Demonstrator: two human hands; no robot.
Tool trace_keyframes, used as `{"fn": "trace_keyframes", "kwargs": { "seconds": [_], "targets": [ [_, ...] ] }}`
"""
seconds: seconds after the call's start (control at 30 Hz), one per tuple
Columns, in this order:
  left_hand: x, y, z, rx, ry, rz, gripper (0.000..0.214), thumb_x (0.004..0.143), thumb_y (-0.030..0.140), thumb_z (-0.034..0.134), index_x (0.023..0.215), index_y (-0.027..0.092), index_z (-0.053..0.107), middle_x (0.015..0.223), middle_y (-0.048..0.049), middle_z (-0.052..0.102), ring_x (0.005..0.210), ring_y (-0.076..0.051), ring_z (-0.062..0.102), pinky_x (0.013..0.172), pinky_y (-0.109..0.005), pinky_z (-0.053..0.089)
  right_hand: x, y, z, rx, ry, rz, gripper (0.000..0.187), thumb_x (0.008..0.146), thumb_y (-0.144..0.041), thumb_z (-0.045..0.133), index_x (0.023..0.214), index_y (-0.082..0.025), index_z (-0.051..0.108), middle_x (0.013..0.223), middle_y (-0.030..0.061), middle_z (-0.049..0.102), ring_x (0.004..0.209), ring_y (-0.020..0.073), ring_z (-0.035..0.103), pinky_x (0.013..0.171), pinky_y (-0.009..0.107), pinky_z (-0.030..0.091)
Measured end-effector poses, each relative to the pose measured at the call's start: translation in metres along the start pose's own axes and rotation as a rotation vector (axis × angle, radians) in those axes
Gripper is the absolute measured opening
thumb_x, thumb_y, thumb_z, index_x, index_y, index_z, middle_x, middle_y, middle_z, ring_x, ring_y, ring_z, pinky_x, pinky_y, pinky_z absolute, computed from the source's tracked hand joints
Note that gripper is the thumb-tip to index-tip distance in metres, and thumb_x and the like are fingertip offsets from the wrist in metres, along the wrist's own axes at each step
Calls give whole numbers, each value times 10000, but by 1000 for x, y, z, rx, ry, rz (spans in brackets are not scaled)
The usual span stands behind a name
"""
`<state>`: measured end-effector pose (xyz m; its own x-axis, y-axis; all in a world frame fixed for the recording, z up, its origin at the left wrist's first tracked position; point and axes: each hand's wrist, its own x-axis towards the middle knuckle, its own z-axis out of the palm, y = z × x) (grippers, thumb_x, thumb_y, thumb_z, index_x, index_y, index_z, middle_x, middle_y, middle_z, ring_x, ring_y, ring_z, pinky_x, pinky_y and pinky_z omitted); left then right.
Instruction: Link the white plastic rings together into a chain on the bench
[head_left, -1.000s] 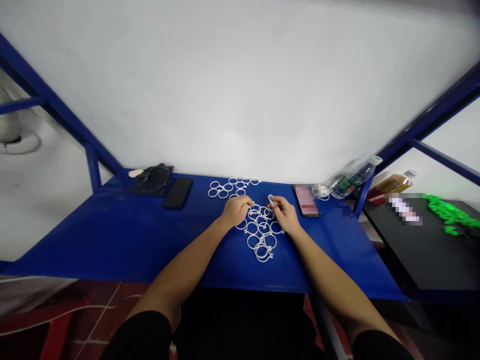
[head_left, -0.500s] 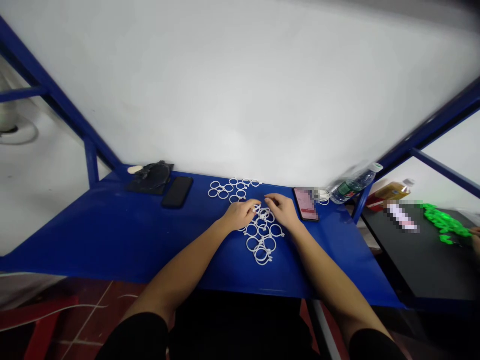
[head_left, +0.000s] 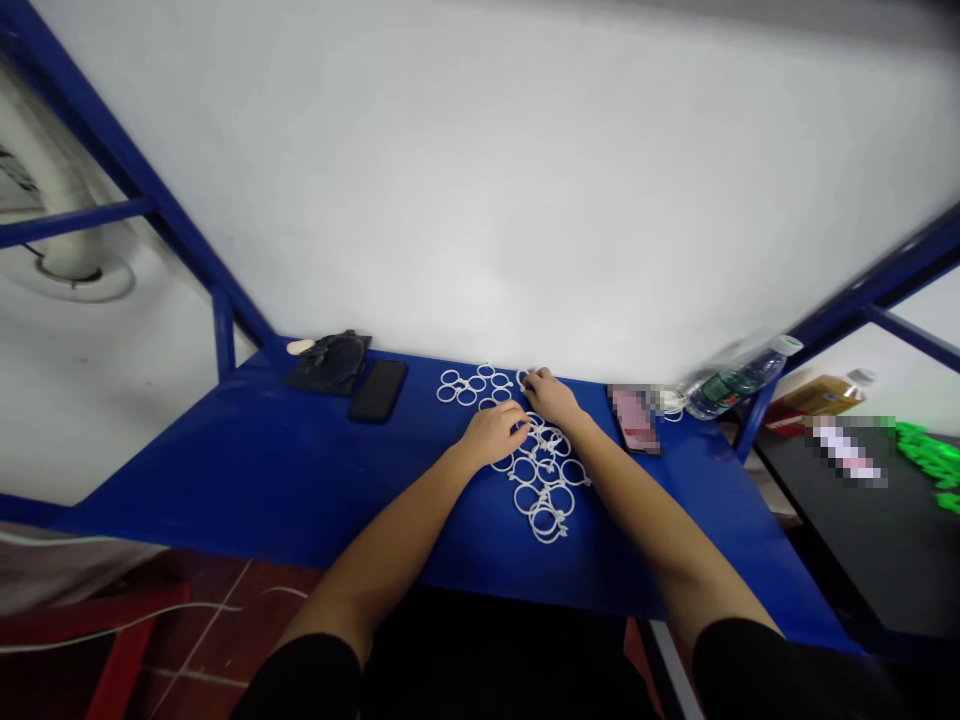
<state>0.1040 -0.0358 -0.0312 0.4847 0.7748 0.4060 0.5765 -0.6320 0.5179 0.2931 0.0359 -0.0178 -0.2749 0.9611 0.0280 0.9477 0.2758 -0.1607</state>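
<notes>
White plastic rings with small clasps lie in a loose pile (head_left: 550, 440) on the blue table, overlapping between my forearms. My left hand (head_left: 493, 436) rests at the pile's upper left, fingers curled in a pinch at a ring whose edge shows by the fingertips. Farther back, my right hand (head_left: 555, 397) reaches toward the wall. Its thumb and fingertips close on a single white ring (head_left: 519, 379), partly covered by the fingers. A second group of white rings (head_left: 460, 385) is spread flat near the wall, left of my right hand.
A black phone (head_left: 379, 391) and a crumpled black bag (head_left: 332, 362) lie at the left. To the right are a pinkish-screened phone (head_left: 636, 418), a white cable (head_left: 673, 403) and a tilted plastic bottle (head_left: 742, 380). Green pieces (head_left: 926, 458) lie on a neighbouring black table (head_left: 862, 540).
My right hand has moved from beside the left hand back toward the wall, onto a ring there. My left hand stays at the pile. The view has shifted slightly left.
</notes>
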Motion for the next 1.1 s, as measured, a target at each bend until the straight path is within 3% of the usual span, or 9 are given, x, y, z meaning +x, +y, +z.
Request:
{"fn": "trace_keyframes", "kwargs": {
  "seconds": [0.17, 0.33, 0.43, 0.6, 0.8, 0.97, 1.1],
  "targets": [
    [2, -8, 0, 35, -78, -135, 173, 974, 326, 644, 1058, 253, 776, 1145, -40, 720, 991, -195, 710, 874, -306, 564, -36, 25, -2, 33, -13, 28, 220, 1032, -300, 556, 1206, -224, 667, 1123, 97, 661, 948, 216, 681, 842, 290, 490],
    [1, -7, 3, 46, -81, -98, 233, 1023, 260, 541, 1061, 244, 770, 1134, -49, 724, 1018, -204, 706, 885, -313, 557, -75, 27, -9, 35, 43, 27, 188, 990, -344, 643, 1140, -241, 693, 1043, 73, 663, 903, 208, 669, 768, 272, 480],
    [1, -3, 4, 38, -47, -84, 266, 1030, 238, 515, 1187, 242, 730, 1187, -55, 712, 1038, -196, 702, 890, -298, 557, -94, 17, -9, 106, 104, -42, 134, 1004, -319, 623, 1082, -236, 693, 1014, 58, 658, 904, 190, 656, 785, 266, 491],
    [0, 6, 2, -35, -19, -54, 342, 1014, 190, 505, 1315, 224, 663, 1263, -75, 707, 1129, -217, 690, 970, -338, 555, -118, 5, -4, 426, 321, -264, 188, 1031, -375, 579, 1109, -231, 673, 1001, 69, 666, 910, 201, 644, 821, 314, 535],
    [-2, 10, 7, -68, -172, 72, 320, 970, 140, 527, 1190, 249, 732, 1131, -36, 774, 1031, -205, 731, 937, -333, 561, -129, 3, -9, 587, 508, -260, 163, 992, -372, 610, 1029, -236, 693, 908, 53, 673, 742, 183, 613, 716, 333, 548],
    [-1, 10, 7, -203, -38, 25, 269, 996, 196, 524, 1161, 224, 735, 1156, -52, 761, 1049, -195, 710, 957, -337, 540, -128, 9, -10, 499, 508, -301, 187, 995, -368, 596, 1096, -252, 703, 1052, 93, 714, 834, 211, 660, 783, 374, 590],
    [1, 15, 6, -440, 12, -89, 271, 957, 255, 596, 1183, 190, 729, 1071, -64, 741, 833, -163, 676, 767, -290, 543, -129, 7, -7, 495, 507, -372, 214, 1027, -331, 562, 1169, -262, 707, 1110, 105, 725, 1001, 234, 691, 870, 392, 605]
  ]
}}
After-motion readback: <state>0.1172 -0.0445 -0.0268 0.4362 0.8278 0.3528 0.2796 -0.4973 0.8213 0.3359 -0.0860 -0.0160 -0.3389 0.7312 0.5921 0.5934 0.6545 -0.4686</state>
